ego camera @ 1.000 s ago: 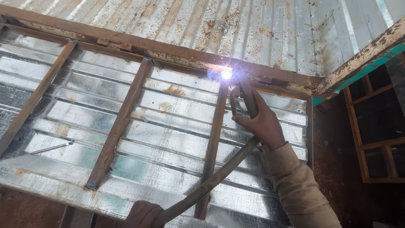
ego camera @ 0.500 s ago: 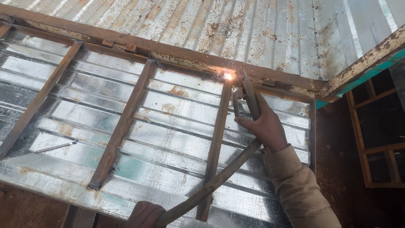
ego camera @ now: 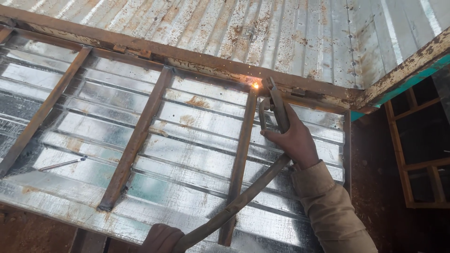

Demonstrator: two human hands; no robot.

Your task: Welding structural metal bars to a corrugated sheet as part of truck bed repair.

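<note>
Far left of the fingers, a thin grey welding rod (ego camera: 62, 163) lay loose on the corrugated galvanised metal sheet (ego camera: 187, 140). At the bottom edge the left hand (ego camera: 160, 238) was closed around the flat brown cable (ego camera: 234, 206). That cable ran up to the right hand (ego camera: 294, 139), whose fingers were clamped on the rusty metal electrode holder (ego camera: 274, 104); just beyond its tip an orange spark (ego camera: 255, 85) glowed on the rusted steel frame bar (ego camera: 197, 60)

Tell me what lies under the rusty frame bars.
Corrugated metal sheet lies under the rusty frame bars, showing between them with rust patches. A loose rod rests on it. The strips directly beneath each bar are covered.
</note>
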